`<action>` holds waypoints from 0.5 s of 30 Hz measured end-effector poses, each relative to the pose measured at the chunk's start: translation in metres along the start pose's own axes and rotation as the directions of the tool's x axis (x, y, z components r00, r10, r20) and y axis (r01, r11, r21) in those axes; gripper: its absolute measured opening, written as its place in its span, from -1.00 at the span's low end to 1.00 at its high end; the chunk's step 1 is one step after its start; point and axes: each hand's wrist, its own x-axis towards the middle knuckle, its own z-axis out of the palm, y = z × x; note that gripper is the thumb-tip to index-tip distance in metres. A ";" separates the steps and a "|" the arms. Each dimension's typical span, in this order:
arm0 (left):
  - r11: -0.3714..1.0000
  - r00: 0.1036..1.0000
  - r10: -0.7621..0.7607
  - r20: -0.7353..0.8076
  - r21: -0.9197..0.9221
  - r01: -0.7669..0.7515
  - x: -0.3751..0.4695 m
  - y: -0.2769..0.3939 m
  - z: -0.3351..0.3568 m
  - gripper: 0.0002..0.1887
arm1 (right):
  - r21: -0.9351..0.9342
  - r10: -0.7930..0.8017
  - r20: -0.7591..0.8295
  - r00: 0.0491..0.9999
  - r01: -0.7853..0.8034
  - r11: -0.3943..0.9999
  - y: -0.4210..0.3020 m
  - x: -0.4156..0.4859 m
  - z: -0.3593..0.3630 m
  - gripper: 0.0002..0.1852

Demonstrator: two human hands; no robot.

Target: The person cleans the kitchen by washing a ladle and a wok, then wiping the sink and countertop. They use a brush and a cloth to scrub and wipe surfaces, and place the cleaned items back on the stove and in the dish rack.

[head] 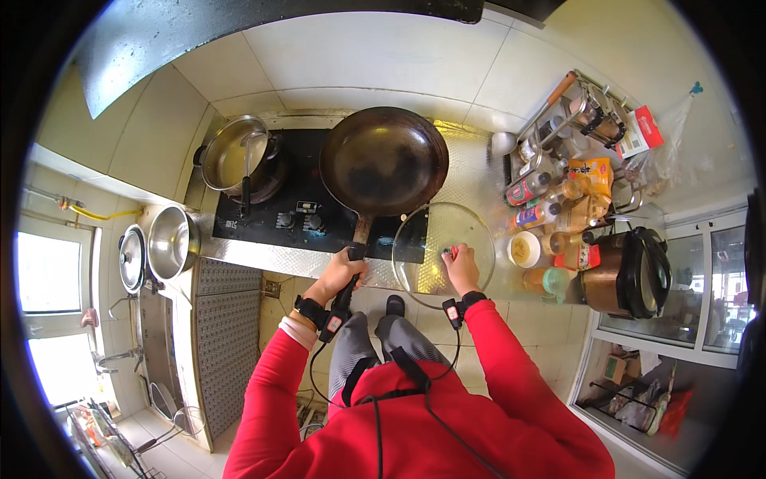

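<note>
My left hand [342, 274] grips the black handle of a dark wok [383, 161], which sits over the right side of the black gas hob [299, 233]. The wok's inside looks bare, with a worn, shiny surface. To the right, my right hand [461, 269] holds the small red-and-black knob of a clear glass lid [419, 263] with a metal rim. The lid overlaps the hob's right end and the counter's front edge; whether it rests there or is raised, I cannot tell. On the hob's left stands a steel pot [230, 155] holding yellowish liquid and a ladle [246, 185].
Bottles [529, 188] and seasoning packets crowd the right counter by a wire rack [538, 143]. A brown-and-black electric cooker [625, 272] stands beyond them. At left are a steel basin [170, 242], a lidded pot [132, 258] and a faucet [119, 358]. A range hood [239, 24] overhangs the back.
</note>
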 end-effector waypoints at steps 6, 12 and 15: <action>0.974 0.990 0.054 -0.127 0.223 -0.024 0.016 -0.012 -0.028 -0.80 | 0.041 0.010 -0.081 0.997 -0.007 0.999 0.005 0.026 0.019 -0.64; 0.992 0.987 0.030 -0.161 0.128 -0.010 0.014 -0.034 -0.014 -0.71 | 0.158 -0.053 0.016 0.998 0.050 0.986 0.018 0.020 -0.005 -0.60; 0.996 0.994 0.009 -0.108 0.090 0.001 0.010 -0.030 -0.011 -0.64 | 0.155 -0.078 0.092 0.993 0.063 0.986 0.009 0.002 -0.055 -0.60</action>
